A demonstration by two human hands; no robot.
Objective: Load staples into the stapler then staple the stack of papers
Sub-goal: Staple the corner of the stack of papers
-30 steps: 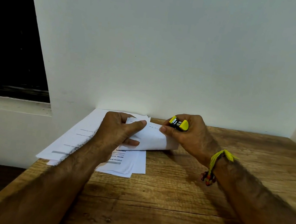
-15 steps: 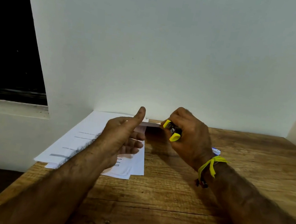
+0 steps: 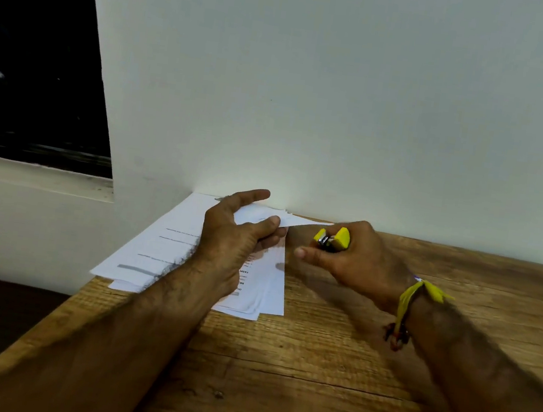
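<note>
A small yellow stapler point(image 3: 333, 239) with a silver nose sits in my right hand point(image 3: 356, 262), fingers curled round it, thumb stretched out to the left. My left hand point(image 3: 234, 239) pinches the top sheets point(image 3: 262, 214) of the white paper stack between thumb and fingers and lifts their far corner, which points toward the stapler. The stapler's nose is just right of that corner, a little apart from it. The stack of papers point(image 3: 161, 246) lies at the table's far left corner, partly under my left forearm.
The wooden table point(image 3: 311, 366) runs up to a white wall point(image 3: 313, 90) at the back. Its left edge drops to a dark floor. A dark window point(image 3: 34, 53) is at the upper left. A yellow band point(image 3: 414, 293) is tied on my right wrist.
My right hand has drawn the stapler back to the right, off the paper corner. My left hand has closed its thumb onto the lifted sheets, which now lie lower and flatter.
</note>
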